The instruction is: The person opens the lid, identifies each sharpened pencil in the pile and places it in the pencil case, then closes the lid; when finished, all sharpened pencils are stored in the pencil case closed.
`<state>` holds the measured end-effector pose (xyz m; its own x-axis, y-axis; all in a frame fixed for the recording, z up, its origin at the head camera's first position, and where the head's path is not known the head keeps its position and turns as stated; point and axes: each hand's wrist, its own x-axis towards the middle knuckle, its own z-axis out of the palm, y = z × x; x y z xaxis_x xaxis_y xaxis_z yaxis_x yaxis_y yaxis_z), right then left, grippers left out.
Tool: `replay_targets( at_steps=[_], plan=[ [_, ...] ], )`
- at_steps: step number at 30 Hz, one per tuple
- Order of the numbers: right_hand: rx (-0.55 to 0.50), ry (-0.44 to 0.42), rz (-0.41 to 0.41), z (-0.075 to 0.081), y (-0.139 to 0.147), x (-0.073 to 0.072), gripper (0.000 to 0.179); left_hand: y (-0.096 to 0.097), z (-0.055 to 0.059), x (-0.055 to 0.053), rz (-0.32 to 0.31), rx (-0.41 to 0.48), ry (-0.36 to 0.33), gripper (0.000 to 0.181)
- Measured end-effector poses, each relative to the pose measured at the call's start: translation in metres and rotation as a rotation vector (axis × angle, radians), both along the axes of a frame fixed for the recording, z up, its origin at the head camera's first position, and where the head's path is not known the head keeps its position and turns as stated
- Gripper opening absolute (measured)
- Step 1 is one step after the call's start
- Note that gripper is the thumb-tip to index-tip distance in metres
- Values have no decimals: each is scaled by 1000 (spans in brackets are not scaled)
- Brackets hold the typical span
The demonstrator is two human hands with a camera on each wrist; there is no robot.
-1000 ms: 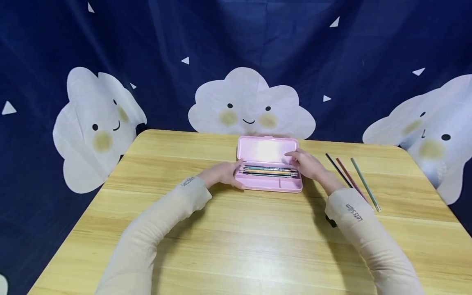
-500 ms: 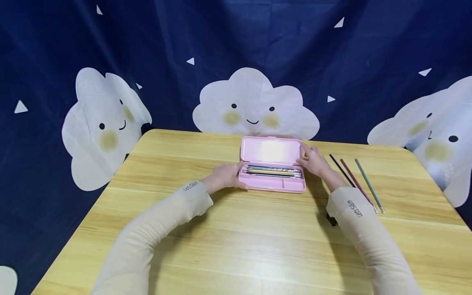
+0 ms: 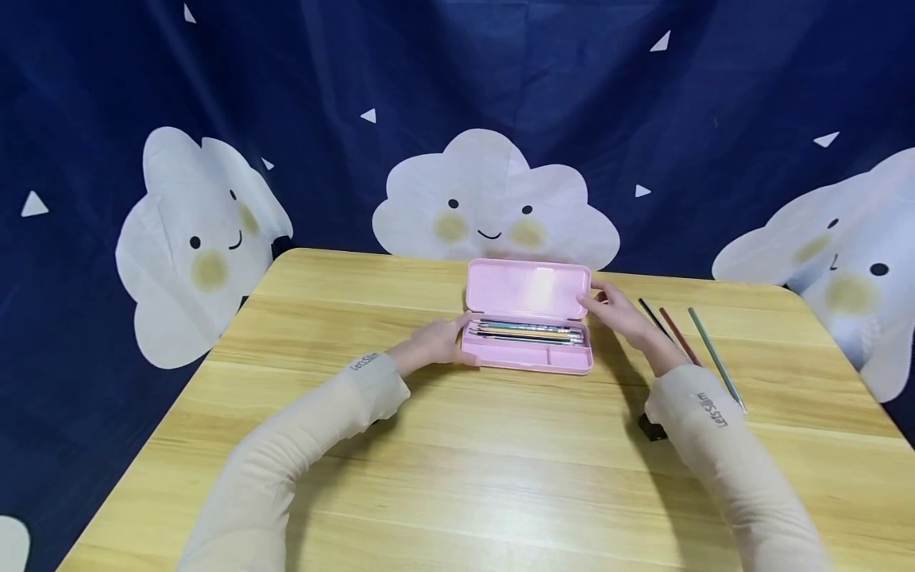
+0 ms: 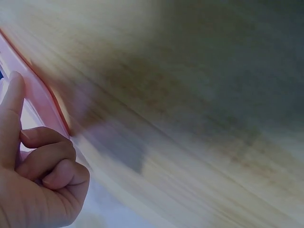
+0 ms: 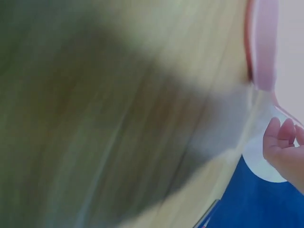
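A pink pencil case [image 3: 511, 355] lies on the table with its lid [image 3: 500, 287] raised at the back. Several pencils [image 3: 525, 333] lie side by side in its rear compartment; the front compartments hold nothing visible. My left hand [image 3: 432, 342] grips the case's left end, thumb and fingers spread along that side. In the left wrist view its other fingers curl beside the pink wall [image 4: 40, 97]. My right hand [image 3: 618, 310] pinches the right edge of the lid between thumb and fingers. The right wrist view shows this hand [image 5: 285, 154] partly, at the lid's edge.
Right of the case, three loose pencils lie on the wooden table [image 3: 457, 461]: a black one [image 3: 652, 316], a red one [image 3: 679, 335] and a green one [image 3: 715, 353]. My right forearm partly covers them. A dark blue cloud-patterned curtain [image 3: 322, 199] hangs behind the table.
My right hand has moved from over the case's inside to the lid's right edge and taken hold of it. The lid has tipped up slightly. My left hand keeps its place.
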<state>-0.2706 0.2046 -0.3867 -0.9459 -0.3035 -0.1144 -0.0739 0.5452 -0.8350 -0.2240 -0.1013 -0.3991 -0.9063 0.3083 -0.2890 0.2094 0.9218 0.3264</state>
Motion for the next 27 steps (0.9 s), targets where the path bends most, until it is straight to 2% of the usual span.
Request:
replay_targets(
  at_steps=[3,8,12,14,19,24,27],
  plan=[
    [-17,12,-28,7,5,7,62,0,0,0,-2,7,11,99],
    [57,108,-65,13,12,20,66,-3,-3,0,-24,29,57,98],
    [148,183,-32,14,14,31,58,-9,-7,0,-46,45,95,101],
    [183,208,-11,14,15,36,51,-12,-8,-1,-40,68,93,102],
    [164,168,63,13,18,46,40,-22,-8,-4,-20,137,58,82],
    [165,90,158,6,23,51,56,-25,-6,-5,-57,151,56,68],
    [179,95,207,0,24,52,63,-23,-6,-4,-88,131,43,69]
  ],
)
